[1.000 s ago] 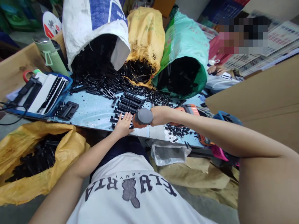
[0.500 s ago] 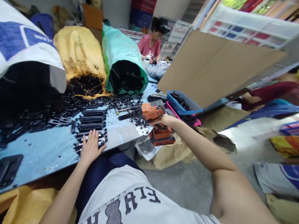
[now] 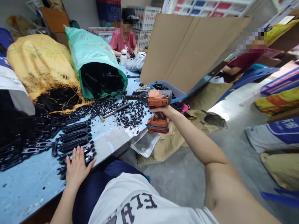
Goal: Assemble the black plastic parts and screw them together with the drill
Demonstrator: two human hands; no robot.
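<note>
My left hand (image 3: 77, 169) lies flat with fingers spread on the near end of a row of long black plastic parts (image 3: 76, 135) at the table's front edge. Beneath the palm, the parts are partly hidden. In my right hand (image 3: 167, 111) is an orange and black cordless impact driver (image 3: 157, 98), gripped by its handle, with its dark nose pointing left. It is held up at the table's right edge, close to a blue bin (image 3: 178, 93) of black parts. Loose black-headed screws (image 3: 133, 113) and a dark rod with a yellowish tip (image 3: 118, 110) lie left of it.
A teal sack (image 3: 93, 51) and a yellow sack (image 3: 39, 62) of black parts lie open on the blue table (image 3: 23, 189). A cardboard sheet (image 3: 187, 46) leans behind the bin. One person (image 3: 123, 37) sits across the table, another (image 3: 245, 60) at right.
The view has swung to the right. My right hand has raised the impact driver and drawn it rightward, away from the row of parts. My left hand stays flat on the black parts.
</note>
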